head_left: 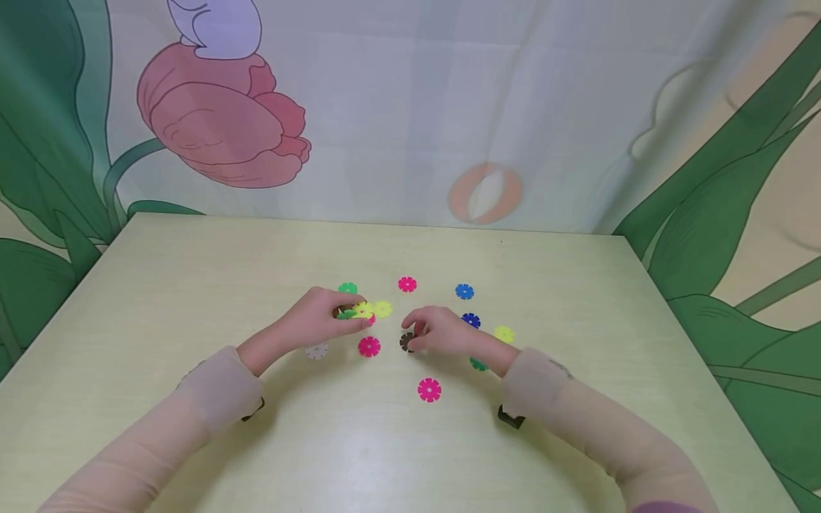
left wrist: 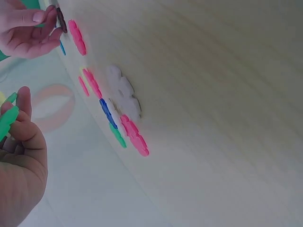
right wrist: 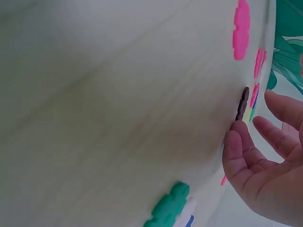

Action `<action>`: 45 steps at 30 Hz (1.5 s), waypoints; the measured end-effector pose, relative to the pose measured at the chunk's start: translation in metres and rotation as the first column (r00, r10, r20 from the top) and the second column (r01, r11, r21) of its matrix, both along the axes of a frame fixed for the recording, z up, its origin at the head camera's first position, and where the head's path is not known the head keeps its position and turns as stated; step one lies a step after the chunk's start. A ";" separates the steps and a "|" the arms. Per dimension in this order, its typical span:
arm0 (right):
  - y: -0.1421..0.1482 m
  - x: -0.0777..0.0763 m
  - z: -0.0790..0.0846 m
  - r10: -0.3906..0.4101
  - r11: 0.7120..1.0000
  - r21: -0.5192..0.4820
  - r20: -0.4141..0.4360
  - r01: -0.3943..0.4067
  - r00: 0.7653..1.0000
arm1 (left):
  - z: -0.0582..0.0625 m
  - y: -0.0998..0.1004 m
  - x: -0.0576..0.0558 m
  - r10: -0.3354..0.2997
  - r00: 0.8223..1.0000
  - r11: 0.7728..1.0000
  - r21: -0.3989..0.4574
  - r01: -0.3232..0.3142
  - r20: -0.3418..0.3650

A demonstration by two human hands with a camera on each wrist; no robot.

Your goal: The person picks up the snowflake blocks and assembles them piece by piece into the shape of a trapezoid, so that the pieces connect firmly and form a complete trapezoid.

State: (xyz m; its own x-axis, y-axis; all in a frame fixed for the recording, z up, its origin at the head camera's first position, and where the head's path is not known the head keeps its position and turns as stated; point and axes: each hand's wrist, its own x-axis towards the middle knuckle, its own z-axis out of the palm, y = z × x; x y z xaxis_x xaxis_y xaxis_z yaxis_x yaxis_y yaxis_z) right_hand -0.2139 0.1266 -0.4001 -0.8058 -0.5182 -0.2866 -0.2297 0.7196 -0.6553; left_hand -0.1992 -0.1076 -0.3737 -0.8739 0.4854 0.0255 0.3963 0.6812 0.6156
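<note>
My left hand pinches a small cluster of notched plastic flower discs between thumb and fingers, held over the table. A yellow disc sticks out toward the right; a green disc shows by the fingers in the left wrist view. Part of the cluster is hidden by the hand. Just to the right, my right hand is low over the tabletop, its fingers bent and parted. Its fingertips are right at the edge of a dark brown disc, which lies flat and is partly covered by the thumb.
Loose discs lie around the hands on the pale wooden table: pink discs, a white disc, blue discs, a yellow disc and a green disc under the right wrist. A printed curtain hangs behind the table.
</note>
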 end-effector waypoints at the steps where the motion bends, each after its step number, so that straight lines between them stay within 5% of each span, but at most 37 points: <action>1: -0.001 0.000 -0.001 0.009 1.000 0.019 -0.013 -0.008 1.000 | 0.000 0.000 0.000 0.000 1.000 1.000 0.003 0.000 0.003; 9: -0.009 0.000 -0.004 0.063 0.982 0.180 -0.069 -0.049 0.996 | -0.002 0.002 0.001 -0.018 1.000 0.999 0.034 0.017 0.025; 16: -0.007 0.005 -0.003 0.021 0.983 0.184 -0.057 -0.010 0.998 | -0.005 0.002 0.003 -0.055 0.999 0.998 0.015 0.055 0.003; 23: 0.005 0.009 -0.003 -0.013 0.997 0.076 0.005 0.013 1.000 | -0.006 0.006 0.007 -0.085 0.996 0.996 -0.008 0.085 0.005; 28: 0.013 0.013 0.007 -0.023 0.999 -0.040 -0.042 0.021 0.999 | -0.006 0.012 0.011 -0.111 0.994 0.994 -0.016 0.111 -0.007; 35: 0.014 0.019 0.029 -0.032 0.972 -0.236 -0.096 0.008 0.995 | -0.002 0.021 0.018 -0.163 0.985 0.987 -0.010 0.162 -0.058; 45: 0.011 0.030 0.042 -0.005 0.949 -0.314 -0.117 -0.032 0.993 | 0.003 0.030 0.021 -0.240 0.963 0.971 -0.023 0.239 -0.121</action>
State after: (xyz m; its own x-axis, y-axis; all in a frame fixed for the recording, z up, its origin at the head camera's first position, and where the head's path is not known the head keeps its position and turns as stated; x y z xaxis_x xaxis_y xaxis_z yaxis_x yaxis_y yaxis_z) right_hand -0.1836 0.1378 -0.3585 -0.8161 -0.5778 -0.0132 -0.3249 0.4774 -0.8164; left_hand -0.1778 -0.0778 -0.3710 -0.7225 0.6809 0.1201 0.6205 0.5619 0.5471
